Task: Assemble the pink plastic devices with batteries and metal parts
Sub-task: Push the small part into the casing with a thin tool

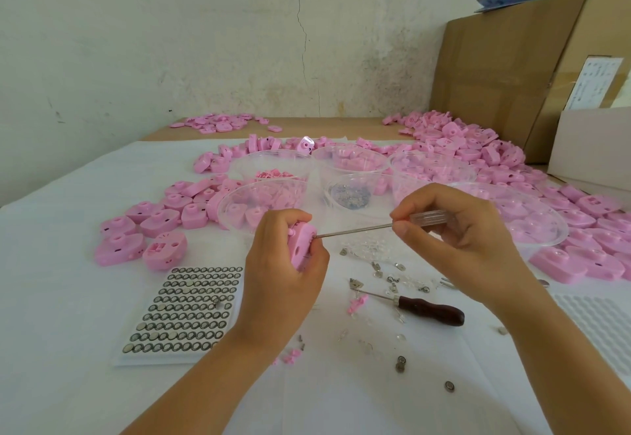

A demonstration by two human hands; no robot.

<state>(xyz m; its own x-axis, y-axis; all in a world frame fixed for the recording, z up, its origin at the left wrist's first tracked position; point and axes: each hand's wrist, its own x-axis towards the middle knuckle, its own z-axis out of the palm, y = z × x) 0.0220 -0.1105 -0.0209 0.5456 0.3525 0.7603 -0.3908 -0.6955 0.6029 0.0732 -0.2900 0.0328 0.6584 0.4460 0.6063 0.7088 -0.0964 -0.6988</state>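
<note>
White sheeted table (61, 298), cracked pale wall (205, 42), cardboard boxes (505, 69), pink devices (478, 148) scattered

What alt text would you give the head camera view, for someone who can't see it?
The left hand grips a pink device while the right hand holds a screwdriver to it. A battery tray, a second screwdriver and heaps of pink shells lie on the table.

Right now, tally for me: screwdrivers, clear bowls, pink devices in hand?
Screwdrivers: 2 (clear-handled screwdriver in right hand, dark-handled screwdriver on table)
Clear bowls: 6
Pink device in left hand: 1
Total: 9
</note>
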